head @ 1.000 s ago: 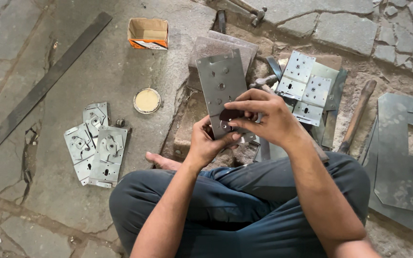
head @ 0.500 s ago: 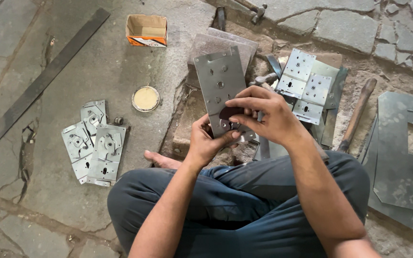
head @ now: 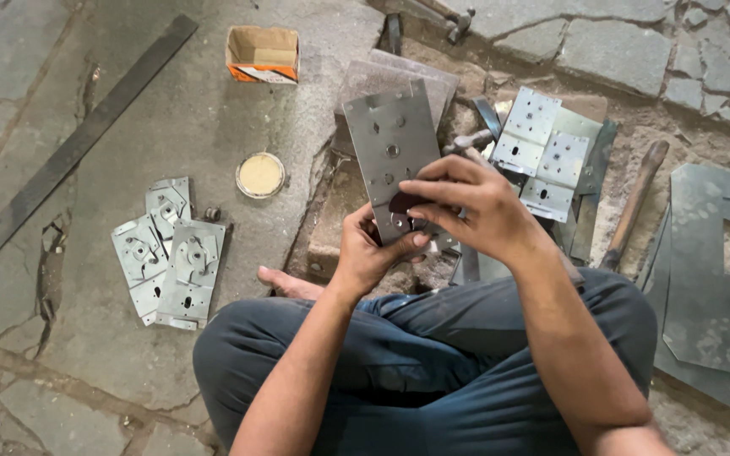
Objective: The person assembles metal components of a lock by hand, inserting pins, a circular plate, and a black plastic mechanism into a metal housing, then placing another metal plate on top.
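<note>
So the setting is a rough stone floor (head: 204,118), cracked slabs with dirt in the joints, and the person sits cross-legged on it. Dead centre is a grey perforated metal plate (head: 390,143), held tilted with its top edge pointing to about 12 o'clock. The left hand (head: 369,253) grips the plate's bottom edge from below, fingers curled around it. The right hand (head: 466,207) comes in from 3 o'clock, fingertips pinching a small dark piece (head: 405,203) against the plate's face.

Room-wise it's tight on the right: a stack of light punched plates (head: 542,156) sits just beside the right hand at 2 o'clock, a wooden-handled tool (head: 635,203) lies past it, and big cut metal sheets (head: 711,295) fill the 3 to 4 o'clock edge. The left is roomier: a pile of small brackets (head: 171,253) at 9 o'clock, a round tin (head: 260,175) at 10, a long flat bar (head: 86,135) running diagonally, and an open cardboard box (head: 262,52) at 11, all well apart from the hands.
</note>
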